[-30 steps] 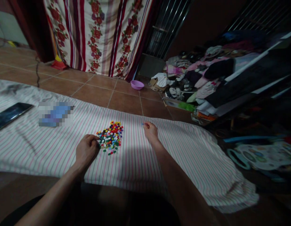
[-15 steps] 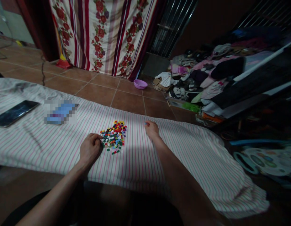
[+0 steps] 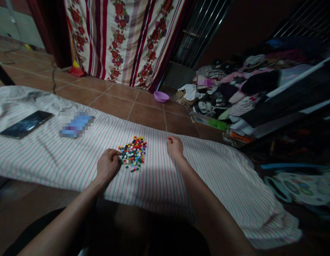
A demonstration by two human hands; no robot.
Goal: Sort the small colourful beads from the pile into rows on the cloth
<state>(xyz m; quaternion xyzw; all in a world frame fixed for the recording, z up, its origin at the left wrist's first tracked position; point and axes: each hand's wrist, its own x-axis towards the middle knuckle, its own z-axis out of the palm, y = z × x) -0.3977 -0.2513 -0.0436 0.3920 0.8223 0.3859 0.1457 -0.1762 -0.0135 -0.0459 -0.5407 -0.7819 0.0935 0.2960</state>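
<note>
A loose heap of tiny multicoloured blocks (image 3: 133,153) lies on the striped cloth (image 3: 154,185). At the heap's left edge is my left hand (image 3: 108,164), its fingers curled together and the tips touching the outermost blocks. Whatever is between those fingertips is too small or hidden to name. To the right of the heap, near the cloth's far edge, my right hand (image 3: 176,147) rests low over the cloth with thumb and fingers pinched. A speck of blue, seemingly a small blue block, shows at its fingertips, mostly covered.
A dark phone or tablet (image 3: 26,124) lies on the cloth at the left, beside a blurred-out blue item (image 3: 76,126). Beyond are a tiled floor (image 3: 111,99), a purple basin (image 3: 161,96), a floral curtain (image 3: 117,42) and piled clothes (image 3: 234,78).
The whole view has shifted slightly, so cloth and heap appear a little farther right. My right hand stays right of the heap, still pinched; my left hand remains at its left edge.
</note>
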